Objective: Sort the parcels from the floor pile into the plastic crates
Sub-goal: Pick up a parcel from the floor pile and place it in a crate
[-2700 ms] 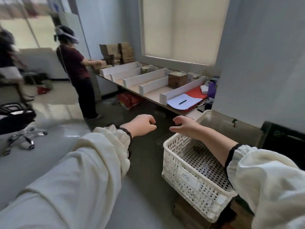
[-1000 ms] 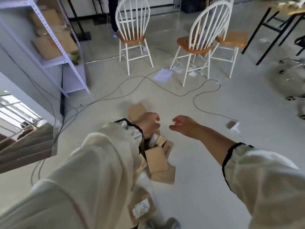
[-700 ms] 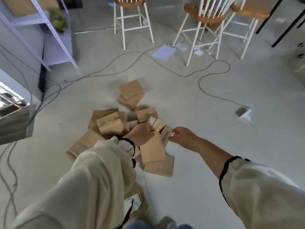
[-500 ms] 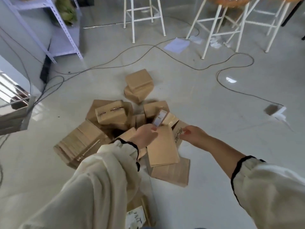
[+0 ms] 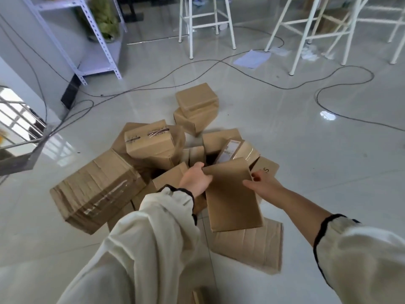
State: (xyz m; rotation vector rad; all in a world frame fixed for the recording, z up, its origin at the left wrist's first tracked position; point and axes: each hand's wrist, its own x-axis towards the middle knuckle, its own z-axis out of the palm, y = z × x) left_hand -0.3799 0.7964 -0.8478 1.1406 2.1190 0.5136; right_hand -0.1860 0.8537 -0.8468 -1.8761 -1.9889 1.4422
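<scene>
A pile of several brown cardboard parcels lies on the pale tiled floor, with a large taped box at the left and a stacked pair at the far side. A flat brown parcel lies on top near the front. My left hand grips its upper left edge, fingers curled over the rim. My right hand holds its right edge near the top corner. No crate is in view.
Black cables snake across the floor beyond the pile. White chair legs stand at the back, with a sheet of paper beneath them. A metal shelf unit stands at the back left.
I turned from the white crate to the floor pile and bent closer. Both hands dropped onto the flat top parcel and now hold its edges.
</scene>
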